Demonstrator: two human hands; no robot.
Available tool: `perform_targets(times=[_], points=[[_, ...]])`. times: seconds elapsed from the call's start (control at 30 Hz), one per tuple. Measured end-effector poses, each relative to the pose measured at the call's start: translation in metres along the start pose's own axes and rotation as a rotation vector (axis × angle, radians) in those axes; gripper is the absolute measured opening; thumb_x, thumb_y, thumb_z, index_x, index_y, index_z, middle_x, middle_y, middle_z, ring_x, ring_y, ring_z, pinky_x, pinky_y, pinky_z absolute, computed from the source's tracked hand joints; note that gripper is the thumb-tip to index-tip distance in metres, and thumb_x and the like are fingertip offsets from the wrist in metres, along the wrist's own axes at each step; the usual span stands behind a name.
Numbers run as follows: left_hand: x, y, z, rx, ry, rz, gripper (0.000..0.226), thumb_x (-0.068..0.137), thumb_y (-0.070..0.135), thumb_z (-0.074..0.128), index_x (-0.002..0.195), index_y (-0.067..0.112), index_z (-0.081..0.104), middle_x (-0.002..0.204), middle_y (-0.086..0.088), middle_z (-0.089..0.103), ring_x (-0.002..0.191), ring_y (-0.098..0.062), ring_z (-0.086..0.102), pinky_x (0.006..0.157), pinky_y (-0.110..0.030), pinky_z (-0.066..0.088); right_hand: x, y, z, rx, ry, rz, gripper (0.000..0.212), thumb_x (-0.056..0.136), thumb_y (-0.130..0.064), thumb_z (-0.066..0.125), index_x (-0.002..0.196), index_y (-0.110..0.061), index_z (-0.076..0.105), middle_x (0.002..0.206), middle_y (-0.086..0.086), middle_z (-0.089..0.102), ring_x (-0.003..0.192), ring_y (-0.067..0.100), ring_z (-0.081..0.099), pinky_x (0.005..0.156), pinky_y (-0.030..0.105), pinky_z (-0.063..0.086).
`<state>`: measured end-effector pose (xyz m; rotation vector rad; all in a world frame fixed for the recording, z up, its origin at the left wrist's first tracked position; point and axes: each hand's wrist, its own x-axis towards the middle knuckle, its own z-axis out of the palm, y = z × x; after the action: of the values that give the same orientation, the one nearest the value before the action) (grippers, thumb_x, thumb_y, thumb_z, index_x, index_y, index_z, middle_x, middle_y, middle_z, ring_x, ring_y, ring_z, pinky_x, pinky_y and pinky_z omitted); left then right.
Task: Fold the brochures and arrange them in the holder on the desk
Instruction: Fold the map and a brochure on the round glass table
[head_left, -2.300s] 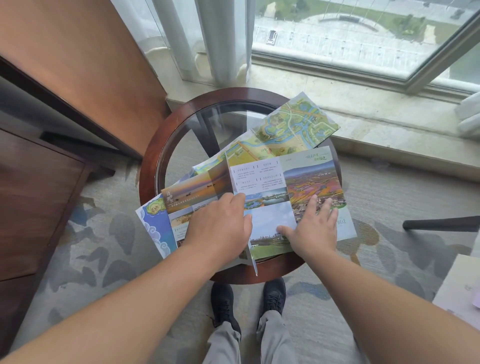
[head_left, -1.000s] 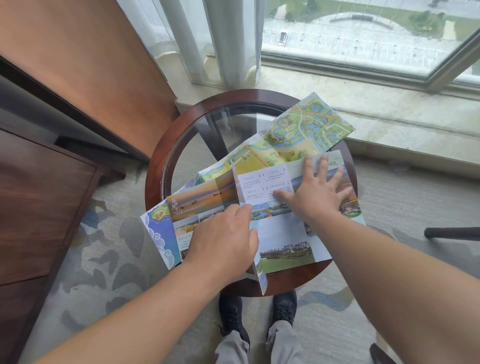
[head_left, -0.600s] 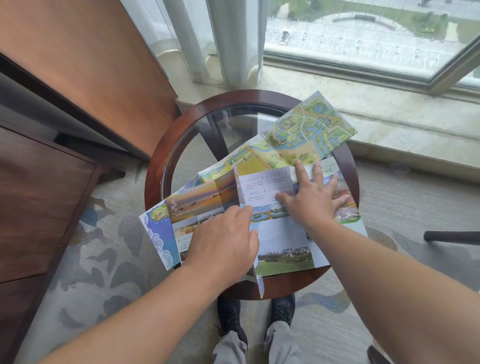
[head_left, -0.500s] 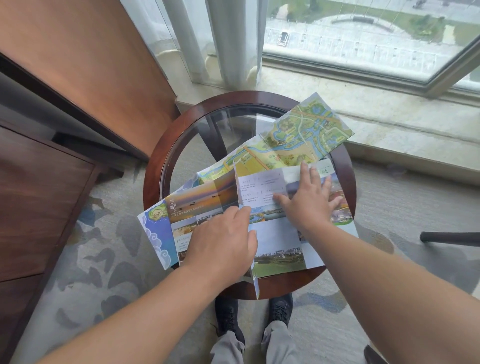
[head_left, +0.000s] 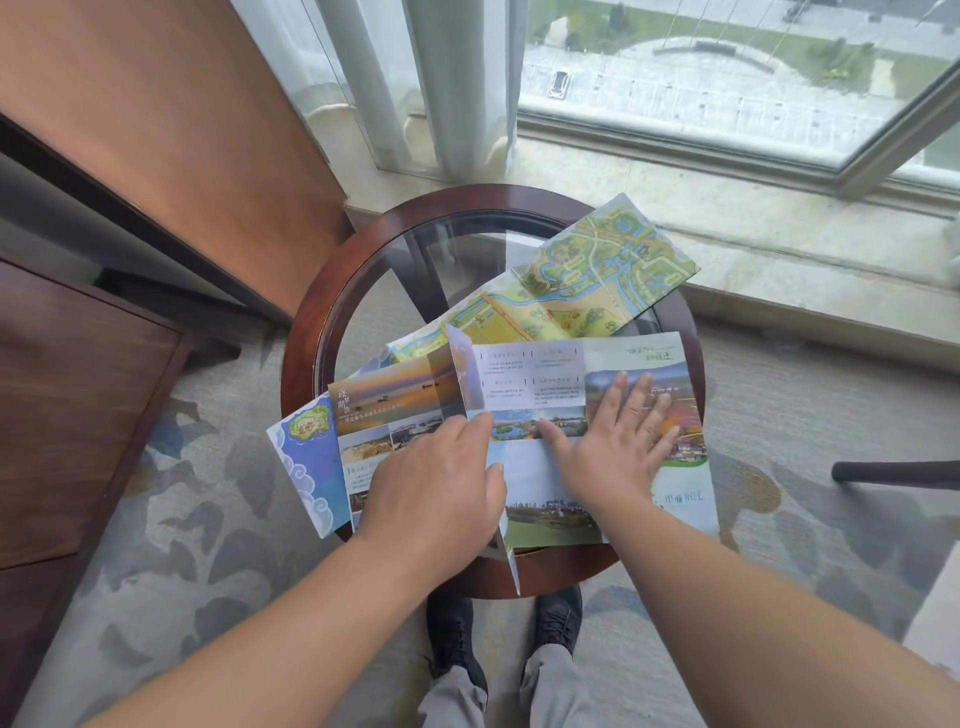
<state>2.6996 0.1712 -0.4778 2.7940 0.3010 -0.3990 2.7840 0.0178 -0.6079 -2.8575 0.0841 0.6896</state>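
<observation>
Hands lie flat with fingers spread, the left hand (head_left: 441, 483) and right hand (head_left: 618, 441) pressing a shiny paper photo brochure (head_left: 540, 410) with raised creases, atop a green map brochure (head_left: 597, 270) on the round glass-topped wooden desk (head_left: 332, 291).

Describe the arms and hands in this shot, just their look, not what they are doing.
Both forearms are bare up to the frame's edge: no sleeves in view. The left hand and right hand wear no gloves, and no rings, watch or bracelet show on the visible sides. Fingernails are short and unpainted.
</observation>
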Motion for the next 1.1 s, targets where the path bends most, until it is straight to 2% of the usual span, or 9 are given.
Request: perform_targets(times=[0.23, 0.43, 0.53, 0.6, 0.63, 0.7, 0.8, 0.93, 1.1], points=[[0.001, 0.002, -0.001, 0.022, -0.033, -0.016, 0.043, 0.094, 0.038, 0.039, 0.135, 0.025, 0.043, 0.117, 0.008, 0.057, 0.102, -0.023, 0.059, 0.066, -0.034, 0.039, -0.007, -0.002, -0.004, 0.143, 0.068, -0.051, 0.091, 0.091, -0.062, 0.047, 0.156, -0.024, -0.003, 0.164, 0.0, -0.013, 0.149, 0.026, -0.016, 0.116, 0.048, -0.013], [-0.006, 0.004, -0.012, -0.01, -0.019, -0.05, 0.041, 0.095, 0.036, 0.039, 0.134, 0.027, 0.046, 0.119, 0.009, 0.058, 0.106, -0.021, 0.058, 0.071, -0.035, 0.045, -0.015, -0.005, -0.034, 0.466, 0.033, -0.044, 0.071, 0.098, -0.03, 0.054, 0.157, -0.023, 0.014, 0.164, -0.005, 0.01, 0.151, 0.018, 0.003, 0.122, 0.042, 0.006], [-0.009, 0.007, -0.03, -0.024, 0.014, -0.076, 0.041, 0.095, 0.036, 0.04, 0.134, 0.027, 0.048, 0.124, 0.009, 0.058, 0.109, -0.021, 0.058, 0.077, -0.036, 0.048, -0.025, -0.011, -0.065, 0.586, -0.025, -0.048, 0.048, 0.1, -0.024, 0.048, 0.147, -0.028, 0.039, 0.142, 0.001, 0.051, 0.131, 0.025, 0.045, 0.094, 0.037, 0.039], [-0.01, 0.011, -0.047, -0.053, 0.061, -0.1, 0.041, 0.094, 0.034, 0.042, 0.134, 0.027, 0.05, 0.128, 0.01, 0.057, 0.11, -0.023, 0.059, 0.08, -0.036, 0.049, -0.034, -0.015, -0.088, 0.561, -0.021, -0.066, 0.021, 0.1, -0.024, 0.043, 0.109, -0.03, 0.061, 0.103, -0.002, 0.066, 0.098, 0.028, 0.058, 0.066, 0.034, 0.037], [-0.011, 0.012, -0.057, -0.071, 0.084, -0.107, 0.04, 0.094, 0.032, 0.043, 0.133, 0.027, 0.051, 0.129, 0.01, 0.057, 0.111, -0.024, 0.059, 0.081, -0.037, 0.049, -0.038, -0.018, -0.101, 0.564, -0.003, -0.081, 0.02, 0.1, -0.024, 0.043, 0.088, -0.027, 0.058, 0.086, -0.005, 0.063, 0.086, 0.027, 0.057, 0.058, 0.033, 0.033], [-0.012, 0.016, -0.078, -0.099, 0.12, -0.102, 0.04, 0.094, 0.028, 0.044, 0.133, 0.026, 0.052, 0.129, 0.009, 0.058, 0.11, -0.025, 0.059, 0.082, -0.038, 0.05, -0.049, -0.023, -0.128, 0.588, 0.021, -0.104, 0.03, 0.1, -0.027, 0.043, 0.071, -0.025, 0.047, 0.073, -0.007, 0.058, 0.073, 0.023, 0.055, 0.052, 0.03, 0.03], [-0.014, 0.026, -0.108, -0.129, 0.173, -0.049, 0.041, 0.093, 0.021, 0.045, 0.133, 0.024, 0.053, 0.126, 0.008, 0.06, 0.108, -0.025, 0.06, 0.08, -0.039, 0.05, -0.066, -0.034, -0.169, 0.653, 0.013, -0.145, 0.027, 0.1, -0.03, 0.042, 0.077, -0.025, 0.053, 0.075, -0.009, 0.061, 0.07, 0.012, 0.057, 0.056, 0.031, 0.038], [-0.021, 0.048, -0.14, -0.21, 0.223, 0.051, 0.042, 0.094, 0.017, 0.044, 0.135, 0.023, 0.052, 0.127, 0.005, 0.06, 0.109, -0.024, 0.059, 0.083, -0.04, 0.049, -0.094, -0.055, -0.212, 0.707, -0.051, -0.255, 0.022, 0.099, -0.028, 0.039, 0.091, -0.021, 0.058, 0.081, -0.003, 0.064, 0.075, 0.019, 0.06, 0.068, 0.037, 0.046], [-0.027, 0.067, -0.16, -0.341, 0.199, 0.106, 0.046, 0.098, 0.021, 0.039, 0.144, 0.026, 0.042, 0.136, 0.004, 0.054, 0.121, -0.02, 0.052, 0.094, -0.034, 0.042, -0.133, -0.079, -0.246, 0.887, -0.18, -0.394, 0.029, 0.096, -0.025, 0.038, 0.077, -0.032, 0.059, 0.073, -0.014, 0.065, 0.07, 0.003, 0.06, 0.065, 0.033, 0.05]])
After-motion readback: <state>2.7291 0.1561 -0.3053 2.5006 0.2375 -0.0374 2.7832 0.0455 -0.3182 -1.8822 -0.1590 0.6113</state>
